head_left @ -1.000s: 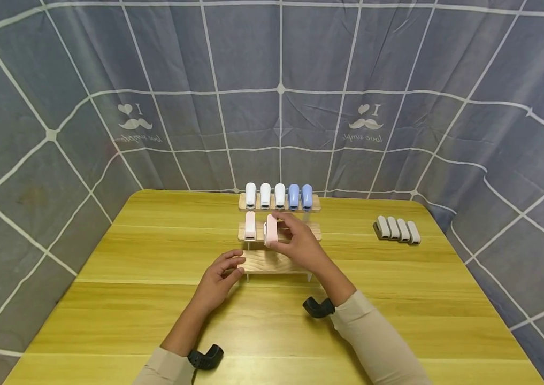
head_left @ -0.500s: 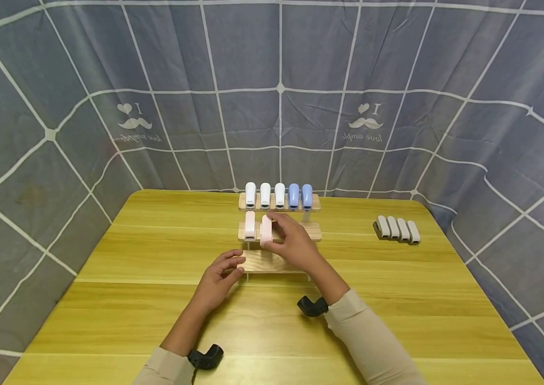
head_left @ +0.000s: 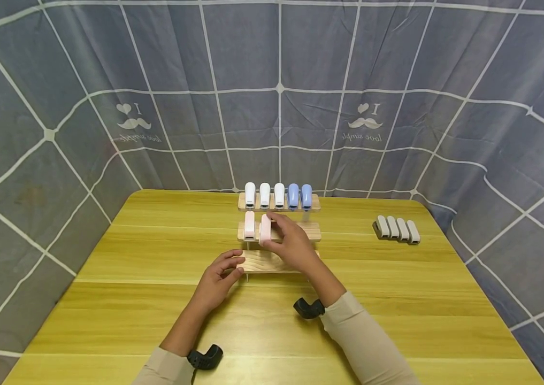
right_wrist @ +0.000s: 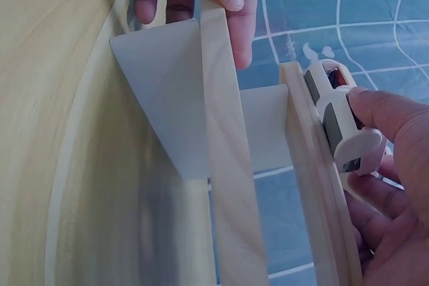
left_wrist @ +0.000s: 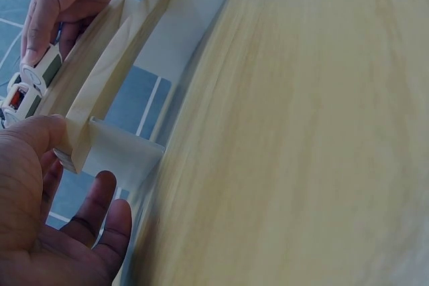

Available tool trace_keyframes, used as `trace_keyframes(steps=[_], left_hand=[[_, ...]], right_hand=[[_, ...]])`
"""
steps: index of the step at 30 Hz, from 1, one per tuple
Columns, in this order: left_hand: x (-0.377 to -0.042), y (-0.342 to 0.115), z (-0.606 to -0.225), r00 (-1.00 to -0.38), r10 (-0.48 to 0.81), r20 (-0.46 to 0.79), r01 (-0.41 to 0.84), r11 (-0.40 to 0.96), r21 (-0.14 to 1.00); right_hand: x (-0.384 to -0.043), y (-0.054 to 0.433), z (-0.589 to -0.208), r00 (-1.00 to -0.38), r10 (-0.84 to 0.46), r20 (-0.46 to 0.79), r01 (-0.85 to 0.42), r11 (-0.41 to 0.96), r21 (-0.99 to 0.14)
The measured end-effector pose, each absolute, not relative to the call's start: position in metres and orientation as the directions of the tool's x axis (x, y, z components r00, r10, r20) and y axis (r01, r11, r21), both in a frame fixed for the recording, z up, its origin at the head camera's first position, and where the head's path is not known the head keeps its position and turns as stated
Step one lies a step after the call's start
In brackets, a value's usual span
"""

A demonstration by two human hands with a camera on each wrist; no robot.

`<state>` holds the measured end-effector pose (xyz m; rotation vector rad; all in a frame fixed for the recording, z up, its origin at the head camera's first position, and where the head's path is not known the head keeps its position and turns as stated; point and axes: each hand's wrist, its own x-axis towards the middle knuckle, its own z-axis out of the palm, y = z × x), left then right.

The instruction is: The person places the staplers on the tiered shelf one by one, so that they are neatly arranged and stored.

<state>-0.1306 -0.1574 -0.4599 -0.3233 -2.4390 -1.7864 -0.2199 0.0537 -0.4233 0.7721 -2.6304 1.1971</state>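
Observation:
My right hand [head_left: 296, 248] pinches a pale pink mini stapler [head_left: 265, 229] between thumb and fingers, at the middle tier [head_left: 312, 231] of a small wooden display rack. The right wrist view shows this stapler [right_wrist: 355, 149] against the tier's board, beside another one [right_wrist: 328, 75]. Just left of it, a second pink stapler [head_left: 250, 224] stands on the same tier. My left hand [head_left: 217, 280] holds the left end of the lowest tier [head_left: 278, 262], with digits above and below the board [left_wrist: 100, 85] in the left wrist view.
On the back tier [head_left: 317, 203] stand three white staplers [head_left: 264, 195] and two blue staplers [head_left: 306, 197]. A row of several grey-white staplers [head_left: 398, 230] lies at the right of the wooden table [head_left: 156, 315]. A grey checked curtain [head_left: 233, 117] hangs around the back and sides.
My right hand has brought the pink stapler leftward, closer to the other pink one on the middle tier, and straightened it. The left hand has kept its place.

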Motion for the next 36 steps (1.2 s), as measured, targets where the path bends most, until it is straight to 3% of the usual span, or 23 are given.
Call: trace_keyframes(steps=[15, 29, 36], left_hand=[[-0.131, -0.158, -0.46, -0.972, 0.103, 0.213, 0.234, 0.299, 0.925], [-0.13, -0.157, -0.46, -0.973, 0.107, 0.203, 0.227, 0.305, 0.925], [-0.142, -0.162, -0.487, -0.971, 0.095, 0.22, 0.239, 0.301, 0.923]], right_hand=[[-0.217, 0.049, -0.426, -0.823, -0.373, 0.429, -0.568, 0.586, -0.578], [-0.217, 0.048, -0.429, -0.823, -0.361, 0.439, -0.565, 0.609, -0.557], [-0.217, 0.047, -0.43, -0.821, -0.358, 0.444, -0.566, 0.613, -0.551]])
